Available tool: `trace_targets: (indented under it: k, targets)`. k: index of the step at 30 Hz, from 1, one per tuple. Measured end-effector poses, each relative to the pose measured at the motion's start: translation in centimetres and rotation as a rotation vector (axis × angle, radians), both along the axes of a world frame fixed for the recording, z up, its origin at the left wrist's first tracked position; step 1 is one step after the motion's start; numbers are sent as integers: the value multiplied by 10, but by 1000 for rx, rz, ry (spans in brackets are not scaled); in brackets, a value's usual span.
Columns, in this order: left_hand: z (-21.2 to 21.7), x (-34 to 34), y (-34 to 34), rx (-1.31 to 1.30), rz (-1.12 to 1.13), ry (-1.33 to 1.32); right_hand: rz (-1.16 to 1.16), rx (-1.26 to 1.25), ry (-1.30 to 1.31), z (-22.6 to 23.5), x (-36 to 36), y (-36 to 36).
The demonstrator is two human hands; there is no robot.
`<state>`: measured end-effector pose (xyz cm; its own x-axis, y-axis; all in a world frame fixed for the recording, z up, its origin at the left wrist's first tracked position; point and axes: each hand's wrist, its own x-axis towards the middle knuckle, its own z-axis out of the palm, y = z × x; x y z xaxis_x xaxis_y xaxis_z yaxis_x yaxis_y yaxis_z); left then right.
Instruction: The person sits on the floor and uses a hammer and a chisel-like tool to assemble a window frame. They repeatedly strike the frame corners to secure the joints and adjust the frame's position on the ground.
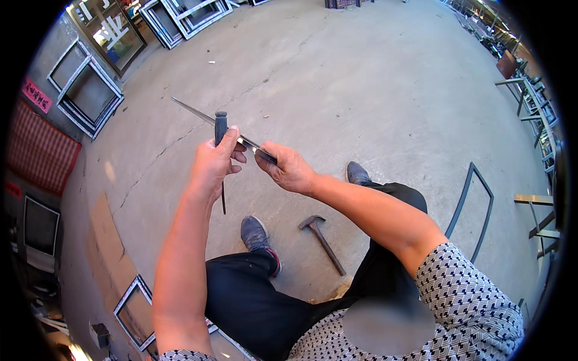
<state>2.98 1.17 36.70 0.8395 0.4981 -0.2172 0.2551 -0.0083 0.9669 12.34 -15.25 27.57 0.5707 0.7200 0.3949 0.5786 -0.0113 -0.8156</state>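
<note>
My left hand (215, 162) is closed round a screwdriver (221, 125), its dark handle upright above the fist and its thin shaft pointing down below. A long narrow dark metal strip (195, 112) runs slantwise behind the screwdriver, its far end out to the upper left. At the strip's near end my right hand (284, 167) grips it between thumb and fingers. Whether the left fingers also touch the strip I cannot tell. Both hands are above the floor, in front of my knees. A hammer (324, 242) lies on the concrete between my shoes.
A dark, thin frame (492, 197) lies on the floor at right. White-edged window frames (90, 90) lean on the left wall, others stand far back. Flattened cardboard (111, 240) and another frame (133, 313) lie at lower left. Metal racks (530, 114) line the right side.
</note>
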Motion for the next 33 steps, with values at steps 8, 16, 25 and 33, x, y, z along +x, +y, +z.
trace_targets:
  k: [8, 16, 25, 33]
  targets:
    - [21, -12, -44, -86, -40, -123, -72, 105, 38, 40, -13, -32]
    - [10, -23, -49, -111, -140, -251, -81, 35, 142, 73, -32, -58]
    - [3, -11, -47, 67, -135, -141, -119, 116, 222, 96, -1, -91]
    - [-2, 0, -56, 537, -276, 16, -352, 401, -102, 125, 33, -141]
